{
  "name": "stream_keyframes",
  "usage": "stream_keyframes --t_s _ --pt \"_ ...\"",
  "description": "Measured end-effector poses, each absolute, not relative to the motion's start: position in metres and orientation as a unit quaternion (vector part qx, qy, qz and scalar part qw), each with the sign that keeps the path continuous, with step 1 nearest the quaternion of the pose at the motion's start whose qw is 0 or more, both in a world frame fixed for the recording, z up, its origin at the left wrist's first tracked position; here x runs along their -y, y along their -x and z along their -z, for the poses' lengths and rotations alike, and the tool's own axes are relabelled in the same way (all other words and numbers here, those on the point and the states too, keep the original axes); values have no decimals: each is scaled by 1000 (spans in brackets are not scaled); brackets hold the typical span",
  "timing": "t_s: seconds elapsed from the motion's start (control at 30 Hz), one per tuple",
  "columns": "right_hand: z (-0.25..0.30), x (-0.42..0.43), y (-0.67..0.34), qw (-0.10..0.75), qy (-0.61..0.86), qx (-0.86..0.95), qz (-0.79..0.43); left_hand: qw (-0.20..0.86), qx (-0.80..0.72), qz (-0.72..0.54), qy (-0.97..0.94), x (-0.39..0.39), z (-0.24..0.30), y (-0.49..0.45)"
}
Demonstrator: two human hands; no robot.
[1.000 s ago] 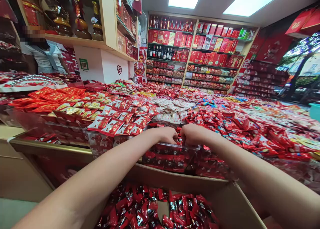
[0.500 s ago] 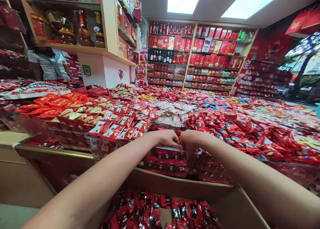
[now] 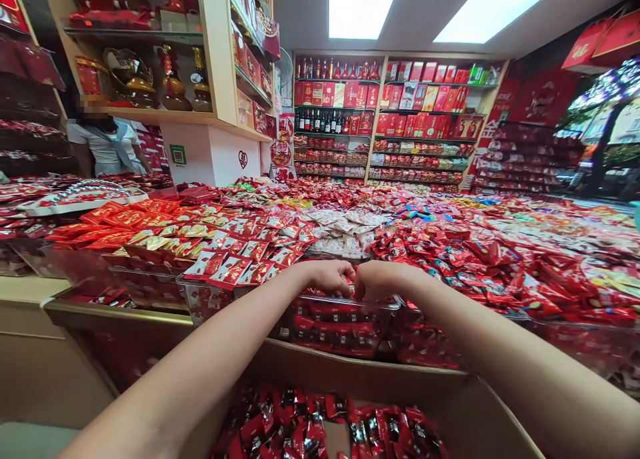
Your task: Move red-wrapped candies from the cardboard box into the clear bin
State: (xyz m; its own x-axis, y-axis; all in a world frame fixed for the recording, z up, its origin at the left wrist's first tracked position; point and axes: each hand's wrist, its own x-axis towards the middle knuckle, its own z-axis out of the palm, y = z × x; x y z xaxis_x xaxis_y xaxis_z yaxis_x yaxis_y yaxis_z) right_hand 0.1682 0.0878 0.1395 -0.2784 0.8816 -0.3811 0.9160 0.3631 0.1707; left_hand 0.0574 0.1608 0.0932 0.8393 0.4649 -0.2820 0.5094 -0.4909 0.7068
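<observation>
My left hand (image 3: 331,276) and my right hand (image 3: 376,280) meet knuckle to knuckle over a clear plastic bin (image 3: 345,325) of red-and-black candy packets on the display counter. Both hands curl down into the bin with fingers closed; what they grip is hidden behind the knuckles. Below my forearms, an open cardboard box (image 3: 450,405) holds many of the same red-and-black packets (image 3: 310,429).
Heaps of red wrapped sweets (image 3: 475,252) cover the wide counter, with red-and-gold packets (image 3: 165,229) at left. Shelves of red boxes and bottles (image 3: 390,105) line the back wall. A person in a white top (image 3: 107,145) stands at far left behind the counter.
My hands have drawn slightly closer together over the bin. The view has tilted down a little, and more of the cardboard box shows.
</observation>
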Motion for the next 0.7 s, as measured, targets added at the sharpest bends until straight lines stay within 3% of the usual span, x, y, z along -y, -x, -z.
stream_keyframes --t_s 0.7 --pt "-131 -96 -168 202 -573 -793 44 367 -300 240 -847 -162 -127 -26"
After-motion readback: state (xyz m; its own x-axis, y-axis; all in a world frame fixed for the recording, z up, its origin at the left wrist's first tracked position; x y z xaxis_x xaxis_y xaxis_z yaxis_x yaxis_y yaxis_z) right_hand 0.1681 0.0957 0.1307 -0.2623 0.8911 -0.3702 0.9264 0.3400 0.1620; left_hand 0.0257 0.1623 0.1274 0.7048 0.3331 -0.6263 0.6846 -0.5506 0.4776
